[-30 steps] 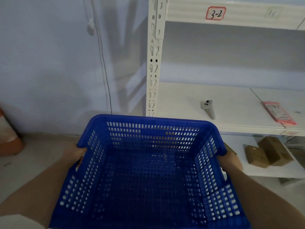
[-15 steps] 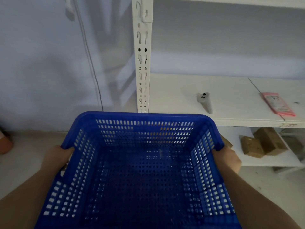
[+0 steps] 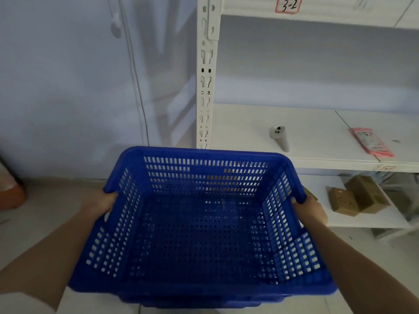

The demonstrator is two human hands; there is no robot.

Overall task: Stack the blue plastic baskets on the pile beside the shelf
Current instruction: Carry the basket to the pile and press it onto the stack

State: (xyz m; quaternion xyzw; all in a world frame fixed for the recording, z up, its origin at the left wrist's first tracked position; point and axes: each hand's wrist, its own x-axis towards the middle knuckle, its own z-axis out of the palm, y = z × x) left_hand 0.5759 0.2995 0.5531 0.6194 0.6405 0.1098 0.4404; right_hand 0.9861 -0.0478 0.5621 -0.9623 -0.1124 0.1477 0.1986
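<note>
A blue plastic basket (image 3: 199,227) with slotted walls fills the lower middle of the head view, empty inside. My left hand (image 3: 102,203) grips its left rim and my right hand (image 3: 310,209) grips its right rim. Below its near edge the rims of other blue baskets (image 3: 192,301) show, the pile under it. Whether the held basket rests fully in the pile I cannot tell. The white metal shelf (image 3: 205,87) stands just behind and to the right.
On the shelf board lie a grey cone-shaped piece (image 3: 280,138) and a pink packet (image 3: 371,142). Brown cardboard boxes (image 3: 356,196) sit on the lowest board. An orange object (image 3: 10,191) stands at the left by the wall. A cable (image 3: 136,82) hangs down the wall.
The view tilted up again, so the "3-2" label is back in sight. The basket sits lower against the shelf post, and rims of the pile now show beneath it. Both hands kept their grip.
</note>
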